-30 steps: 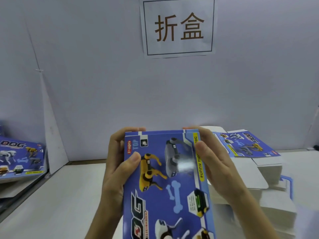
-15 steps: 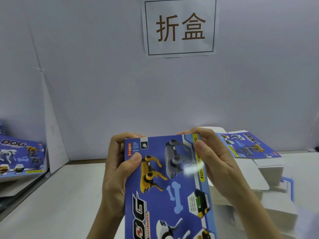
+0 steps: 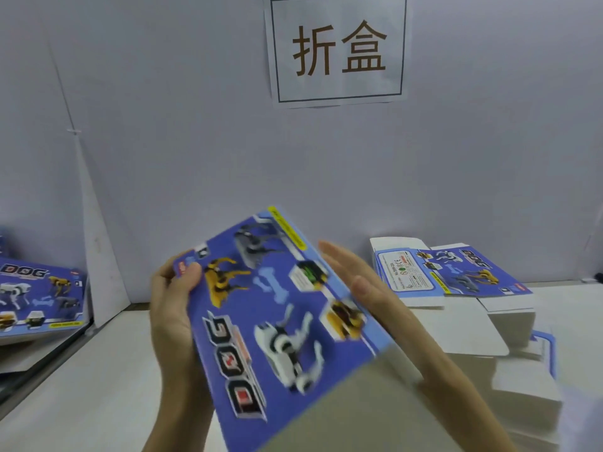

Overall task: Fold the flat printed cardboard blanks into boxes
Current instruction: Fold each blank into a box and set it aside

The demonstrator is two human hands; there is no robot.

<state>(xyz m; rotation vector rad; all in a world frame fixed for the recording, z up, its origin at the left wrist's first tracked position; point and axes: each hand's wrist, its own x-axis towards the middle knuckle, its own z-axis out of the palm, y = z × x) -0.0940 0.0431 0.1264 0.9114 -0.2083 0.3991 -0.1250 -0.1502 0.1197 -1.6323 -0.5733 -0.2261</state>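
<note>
The box (image 3: 277,321) is held in the air above the table (image 3: 98,386), centre frame. Its blue printed face, with robot-dog pictures and "DOG" lettering, is turned toward the camera. The long axis is tilted so that the far end points to 1 o'clock. At 5 o'clock the near end shows a plain, unprinted surface. The print is blurred.

The left hand (image 3: 173,308) grips the box at its 9 o'clock edge. The thumb (image 3: 192,275) is pressed on the printed face near the far left corner, and the fingers are curled behind the panel.

The right hand (image 3: 368,298) lies along the 3 o'clock edge. It is flat, with its fingers (image 3: 336,259) straight, together and pointing to 11 o'clock. It grasps nothing. The two hands are apart, one on each long side.

At 3 o'clock from the box, a stack of flat blanks (image 3: 456,275) rests on the table, the top one printed side up. At 9 o'clock, well apart, lie more printed cartons (image 3: 39,295); whether they are folded cannot be told. At 12 o'clock a sign (image 3: 337,48) with two characters hangs on the wall (image 3: 163,125).
</note>
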